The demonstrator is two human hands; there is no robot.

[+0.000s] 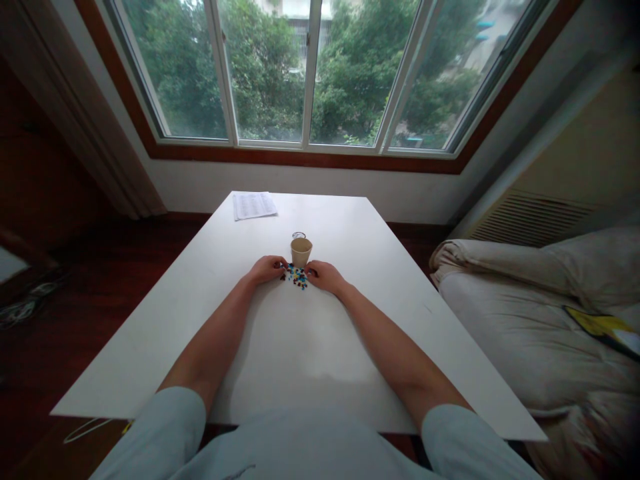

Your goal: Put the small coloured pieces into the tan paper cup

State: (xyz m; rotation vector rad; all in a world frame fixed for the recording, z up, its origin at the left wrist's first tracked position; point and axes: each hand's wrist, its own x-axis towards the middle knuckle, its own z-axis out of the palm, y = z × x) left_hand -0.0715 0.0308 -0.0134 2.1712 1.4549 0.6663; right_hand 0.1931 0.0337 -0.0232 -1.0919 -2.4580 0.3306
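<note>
A small pile of multicoloured beads [299, 277] lies on the white table [310, 353], just in front of a tan paper cup [301, 253] that stands upright. My left hand [269, 268] rests at the pile's left edge, its fingers curled together by the beads. On the opposite side my right hand [324, 274] has its fingers bent inward at the pile's right edge. Whatever either hand may pinch is too small to make out. Behind the cup sits a small, thin coil or ring [299, 235], partly hidden by the rim.
Printed papers [254, 205] lie at the table's far left corner. Beyond the table is a wall with a wide window [270, 80]. A sofa [500, 327] with a folded cover stands to the right, close to the table edge. A curtain [95, 127] hangs at the left.
</note>
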